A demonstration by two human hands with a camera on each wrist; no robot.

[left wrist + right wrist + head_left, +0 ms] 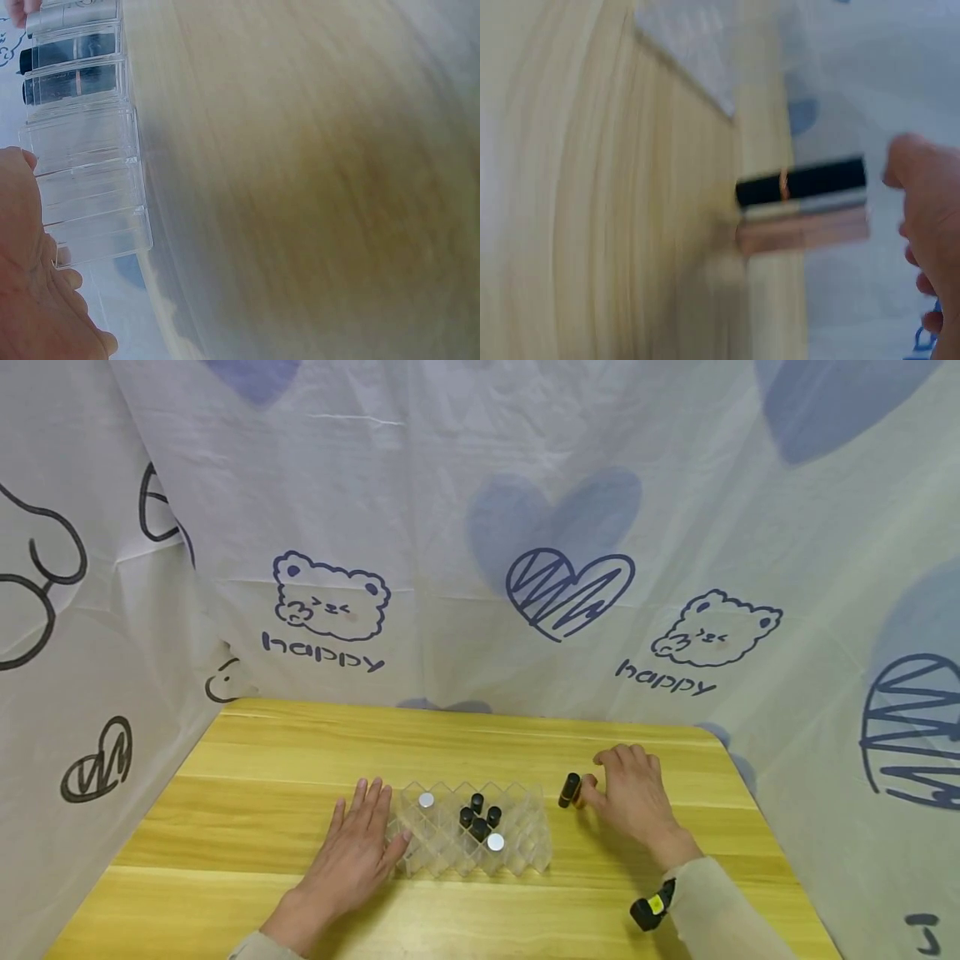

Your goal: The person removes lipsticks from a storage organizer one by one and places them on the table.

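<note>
A clear plastic organizer [442, 852] with diamond-shaped compartments stands on the table. Several black-capped tubes [478, 829] and two with silver-white tops [496, 842] are upright in it. My left hand [348, 852] lies along its left end, fingers extended and thumb over the edge. To the organizer's right, a black lipstick tube [802, 182] with a gold ring stands on the table. Close beside it is a pinkish metallic tube [804, 231]. My right hand [630, 793] is just right of this pair, fingers loosely bent; the right wrist view shows a gap between thumb and tubes.
Beneath everything is a yellow wood-grain table [247, 760]. A white cloth [450, 527] printed with hearts and bears hangs behind its far edge and at both sides. A black strap device [652, 906] sits at the right wrist.
</note>
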